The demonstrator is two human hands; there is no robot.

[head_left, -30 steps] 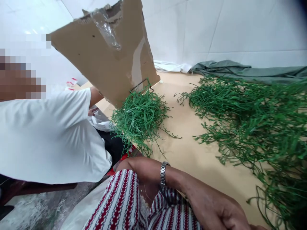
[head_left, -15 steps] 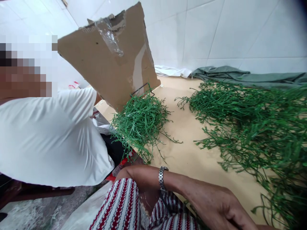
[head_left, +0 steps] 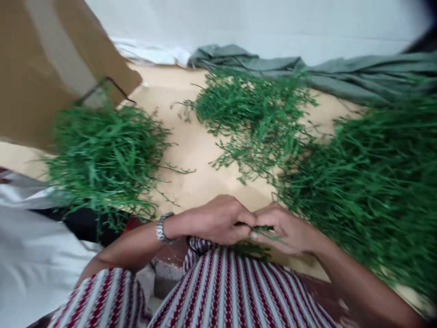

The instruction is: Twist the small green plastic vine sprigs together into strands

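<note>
My left hand (head_left: pixel 221 221), with a metal watch on its wrist, is closed at the table's front edge above my lap. My right hand (head_left: pixel 288 228) meets it fingertip to fingertip, also closed. A thin green plant stem (head_left: pixel 268 231) runs between the fingers of both hands. More green stems (head_left: pixel 251 249) lie just below the hands, over the striped clothing. A large heap of thin green stems (head_left: pixel 368 191) spreads beside my right forearm. Blur hides the finer details of the stems.
A second pile of stems (head_left: pixel 252 109) lies at the back middle of the table (head_left: pixel 193 155), and another pile (head_left: pixel 109 155) at the left, before a cardboard sheet (head_left: pixel 20 77) and a dark bent wire (head_left: pixel 109 81). Grey-green cloth (head_left: pixel 341 75) lines the wall. A white garment (head_left: pixel 30 264) shows at left.
The view has swung right and downward, so the co-worker's upper body has mostly left it. My right hand has come into sight, touching my left with a green stem between them.
</note>
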